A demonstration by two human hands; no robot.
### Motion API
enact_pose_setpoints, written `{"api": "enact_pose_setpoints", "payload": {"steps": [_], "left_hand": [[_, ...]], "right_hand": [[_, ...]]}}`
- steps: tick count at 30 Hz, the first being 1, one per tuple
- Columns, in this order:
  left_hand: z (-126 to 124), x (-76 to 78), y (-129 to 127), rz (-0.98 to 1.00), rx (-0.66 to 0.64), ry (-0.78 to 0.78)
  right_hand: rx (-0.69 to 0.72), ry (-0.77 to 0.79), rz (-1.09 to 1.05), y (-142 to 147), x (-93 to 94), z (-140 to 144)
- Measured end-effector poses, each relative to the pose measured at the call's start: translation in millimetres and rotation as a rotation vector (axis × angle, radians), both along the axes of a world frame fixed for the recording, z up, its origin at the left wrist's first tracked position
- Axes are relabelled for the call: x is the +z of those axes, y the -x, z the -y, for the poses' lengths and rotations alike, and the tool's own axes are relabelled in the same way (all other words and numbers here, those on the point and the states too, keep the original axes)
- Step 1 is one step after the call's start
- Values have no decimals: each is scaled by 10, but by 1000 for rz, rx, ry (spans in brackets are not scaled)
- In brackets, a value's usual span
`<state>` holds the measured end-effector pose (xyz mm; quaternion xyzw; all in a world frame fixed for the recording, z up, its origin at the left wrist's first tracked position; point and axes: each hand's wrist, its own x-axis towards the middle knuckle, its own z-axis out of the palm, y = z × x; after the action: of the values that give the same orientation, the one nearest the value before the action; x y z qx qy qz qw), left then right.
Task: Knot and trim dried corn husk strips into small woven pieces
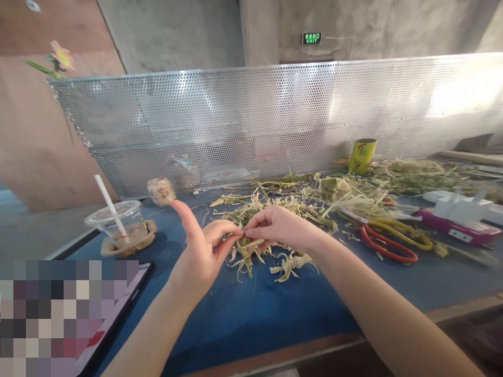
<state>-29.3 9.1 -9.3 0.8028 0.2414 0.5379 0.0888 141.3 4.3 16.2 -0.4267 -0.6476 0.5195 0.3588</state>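
In the middle of the head view, my left hand pinches with its forefinger, the thumb or another finger standing up apart. Its fingertips meet those of my right hand, which is also closed in a pinch. Between them is a small bit of a pale green plant sprig, mostly hidden by the fingers. Right behind and below lies a heap of dried, shredded plant stems and leaves. Loose curled leaf pieces lie just under my right hand.
Red-handled scissors and a yellow-handled tool lie right, near a purple-and-white power strip. A yellow-green tube stands behind. Left are a plastic cup, a beige lump and a tablet. A perforated metal panel borders the blue tabletop.
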Motion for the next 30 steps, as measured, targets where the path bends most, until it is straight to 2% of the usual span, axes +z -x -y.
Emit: {"api": "enact_pose_setpoints", "payload": {"steps": [6, 10, 19, 25, 30], "left_hand": [[28, 36, 10, 28, -69, 94], [24, 31, 4, -49, -25, 18], [-3, 15, -4, -109, 9, -34], [-32, 1, 11, -202, 59, -124], [-75, -26, 24, -223, 44, -112]], "right_hand": [[-80, -172, 127, 5, 8, 16], [-121, -262, 220, -7, -12, -2], [-158, -311, 230, 5, -58, -15], [-141, -222, 142, 27, -21, -4], [-132, -207, 110, 31, -2, 3]]}}
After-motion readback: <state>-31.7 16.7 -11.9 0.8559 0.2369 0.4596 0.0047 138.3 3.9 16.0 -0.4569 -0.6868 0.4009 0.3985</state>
